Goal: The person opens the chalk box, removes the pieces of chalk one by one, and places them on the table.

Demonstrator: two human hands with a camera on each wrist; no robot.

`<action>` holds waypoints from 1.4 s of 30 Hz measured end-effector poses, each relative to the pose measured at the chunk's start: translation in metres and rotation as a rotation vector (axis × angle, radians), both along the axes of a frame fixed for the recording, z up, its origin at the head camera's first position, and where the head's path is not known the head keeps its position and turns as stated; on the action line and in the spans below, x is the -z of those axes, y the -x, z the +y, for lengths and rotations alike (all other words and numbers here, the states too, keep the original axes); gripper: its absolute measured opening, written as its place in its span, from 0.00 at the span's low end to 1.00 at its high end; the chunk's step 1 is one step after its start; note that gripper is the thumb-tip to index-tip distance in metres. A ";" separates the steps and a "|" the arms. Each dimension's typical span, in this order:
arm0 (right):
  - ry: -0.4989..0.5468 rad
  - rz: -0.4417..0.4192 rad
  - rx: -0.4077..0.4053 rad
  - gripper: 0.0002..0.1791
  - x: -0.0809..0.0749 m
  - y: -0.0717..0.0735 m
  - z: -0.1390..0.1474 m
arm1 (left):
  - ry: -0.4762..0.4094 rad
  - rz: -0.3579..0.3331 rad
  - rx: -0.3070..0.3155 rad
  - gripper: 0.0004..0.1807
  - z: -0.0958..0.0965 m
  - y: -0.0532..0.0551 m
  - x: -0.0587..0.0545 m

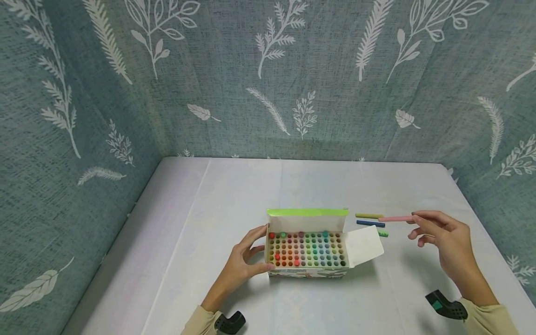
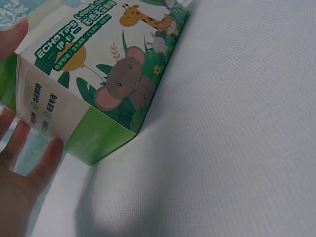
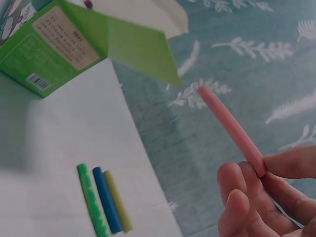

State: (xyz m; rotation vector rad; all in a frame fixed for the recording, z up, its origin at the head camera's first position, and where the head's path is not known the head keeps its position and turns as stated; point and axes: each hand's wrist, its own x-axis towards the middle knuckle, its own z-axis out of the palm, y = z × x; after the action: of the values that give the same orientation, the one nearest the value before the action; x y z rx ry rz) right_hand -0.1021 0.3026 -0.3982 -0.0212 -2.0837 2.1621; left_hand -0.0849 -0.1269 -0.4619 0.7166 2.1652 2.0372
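Observation:
My right hand (image 1: 450,239) pinches a pink chalk stick (image 1: 395,218) by one end, between thumb and fingers. In the right wrist view the pink chalk slants up, clear of the table. At its left end, an open chalk box (image 1: 307,273) is gripped by my left hand (image 1: 247,258), the thumb at the front corner and the fingers along the side. Rows of small holes fill the box's top, with a few coloured chalk ends showing among them. To the right of the box lie a yellow-green chalk (image 3: 118,202), a blue chalk (image 3: 107,200) and a green chalk (image 3: 92,200).
The box's green-edged lid (image 1: 307,212) stands up at the back, and a white side flap (image 1: 363,246) sticks out to the right. A white cloth (image 1: 217,200) covers the table. Leaf-patterned teal curtains (image 1: 230,70) surround its back and sides.

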 end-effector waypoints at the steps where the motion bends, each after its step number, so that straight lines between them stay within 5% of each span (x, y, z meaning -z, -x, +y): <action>1: 0.002 -0.014 0.000 0.07 0.002 0.000 0.002 | -0.001 0.000 0.001 0.46 0.000 0.001 0.003; 4: 0.014 -0.068 -0.002 0.06 0.008 0.001 0.007 | 0.000 0.018 0.002 0.47 -0.001 0.004 0.013; 11: 0.021 -0.193 -0.009 0.04 0.023 0.000 0.017 | 0.011 -0.022 -0.003 0.45 0.002 -0.004 -0.012; 22: -0.030 -0.341 -0.033 0.05 0.042 0.000 0.010 | 0.008 -0.018 -0.001 0.46 0.002 -0.004 -0.012; 35: -0.173 -0.401 -0.038 0.07 0.059 0.000 -0.004 | 0.006 -0.026 -0.012 0.45 0.001 -0.005 -0.012; 42: -0.270 -0.361 -0.022 0.21 0.065 0.001 -0.003 | 0.002 -0.024 -0.004 0.44 0.001 -0.005 -0.013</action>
State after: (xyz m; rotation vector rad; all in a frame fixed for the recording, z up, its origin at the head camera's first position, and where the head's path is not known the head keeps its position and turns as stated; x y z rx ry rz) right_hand -0.1028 0.2991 -0.4631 -0.3883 -2.5651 1.9879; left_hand -0.0797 -0.1262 -0.4493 0.6843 2.1575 2.0349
